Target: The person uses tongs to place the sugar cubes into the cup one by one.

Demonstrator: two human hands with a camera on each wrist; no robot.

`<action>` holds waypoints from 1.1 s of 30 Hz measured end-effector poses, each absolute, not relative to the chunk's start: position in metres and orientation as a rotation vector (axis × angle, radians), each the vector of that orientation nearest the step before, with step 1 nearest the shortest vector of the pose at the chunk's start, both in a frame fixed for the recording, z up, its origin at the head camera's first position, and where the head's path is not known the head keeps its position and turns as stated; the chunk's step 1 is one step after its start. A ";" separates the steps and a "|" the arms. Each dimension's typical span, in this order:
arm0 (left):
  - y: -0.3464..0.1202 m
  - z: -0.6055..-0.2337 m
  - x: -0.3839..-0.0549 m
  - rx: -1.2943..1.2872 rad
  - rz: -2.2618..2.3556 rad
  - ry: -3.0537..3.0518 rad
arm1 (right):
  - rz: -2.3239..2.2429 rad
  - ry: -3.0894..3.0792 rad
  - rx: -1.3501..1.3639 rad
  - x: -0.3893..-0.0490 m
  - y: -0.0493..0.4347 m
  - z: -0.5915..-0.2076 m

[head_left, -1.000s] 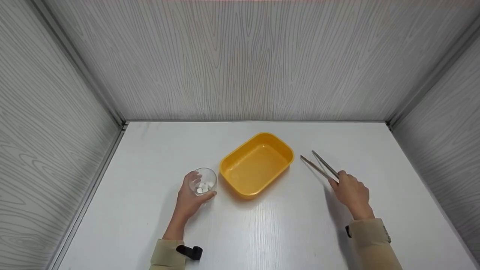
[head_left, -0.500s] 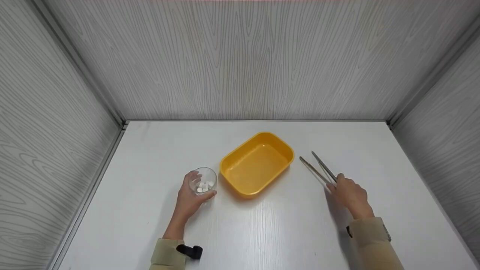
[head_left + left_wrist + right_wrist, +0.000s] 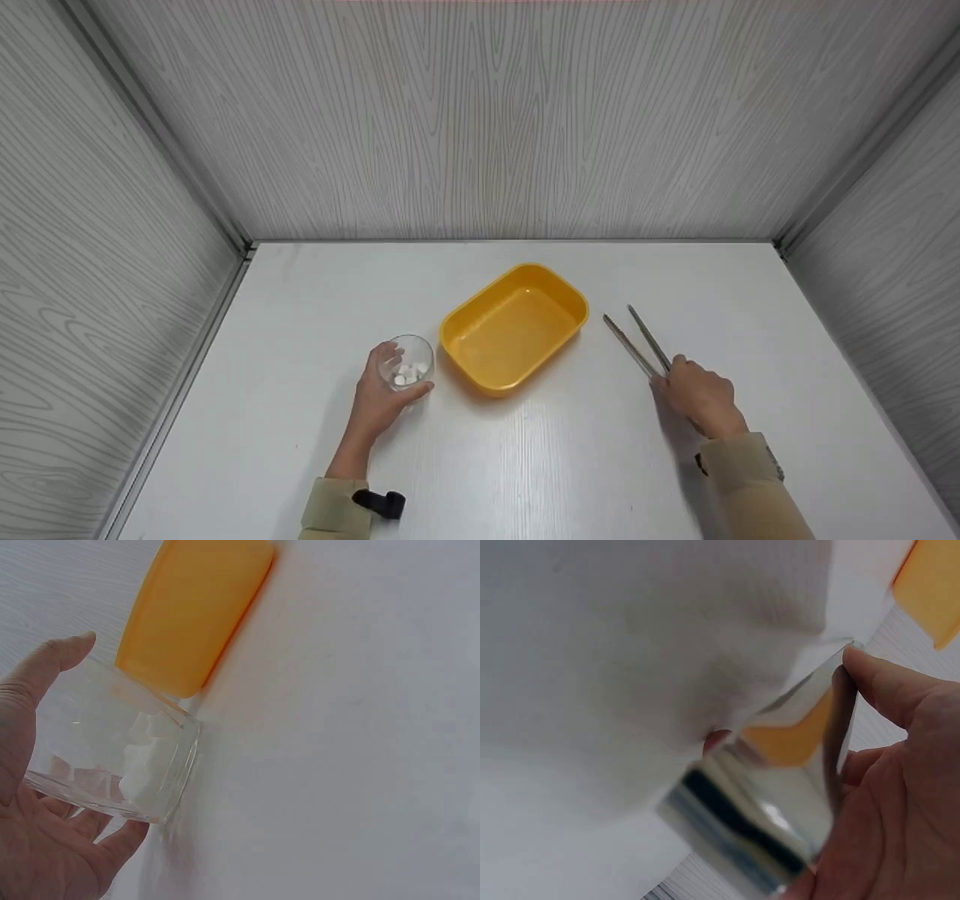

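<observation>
A clear glass (image 3: 415, 349) holding several small white pieces (image 3: 409, 373) stands on the table, left of a yellow tray. My left hand (image 3: 379, 397) grips its side, thumb and fingers around it. In the left wrist view the white pieces (image 3: 146, 761) lie at the glass's bottom. My right hand (image 3: 701, 394) holds shiny metal tongs (image 3: 631, 348), their two arms spread apart and pointing away from me. In the right wrist view the tongs' bent end (image 3: 742, 825) shows close up, with thumb and fingers pinching the arms.
The yellow tray (image 3: 517, 337) sits at a slant in the middle of the white table (image 3: 480, 465), with nothing visible inside. Grey wood-grain panels (image 3: 495, 120) close off the back and both sides.
My right hand has shifted slightly down and the tongs have turned a little, their tips moving slightly down and right. The left hand and glass have stayed put.
</observation>
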State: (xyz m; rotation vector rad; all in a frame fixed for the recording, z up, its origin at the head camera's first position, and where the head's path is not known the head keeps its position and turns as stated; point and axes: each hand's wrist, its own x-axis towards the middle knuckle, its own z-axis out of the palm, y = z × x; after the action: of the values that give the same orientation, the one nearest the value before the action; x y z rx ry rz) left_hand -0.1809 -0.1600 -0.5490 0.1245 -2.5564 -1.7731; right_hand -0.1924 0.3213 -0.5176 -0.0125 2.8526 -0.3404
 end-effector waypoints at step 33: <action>-0.172 -0.545 -0.173 0.140 -2.022 -2.548 | -0.534 2.820 -0.094 -0.174 0.334 -0.510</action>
State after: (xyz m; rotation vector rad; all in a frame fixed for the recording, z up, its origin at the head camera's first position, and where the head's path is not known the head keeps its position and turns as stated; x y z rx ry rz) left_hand -0.1734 -0.1717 -0.5451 0.1403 -2.5476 -2.0224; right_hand -0.1745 0.3344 -0.5098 -0.0943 2.8200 -0.5338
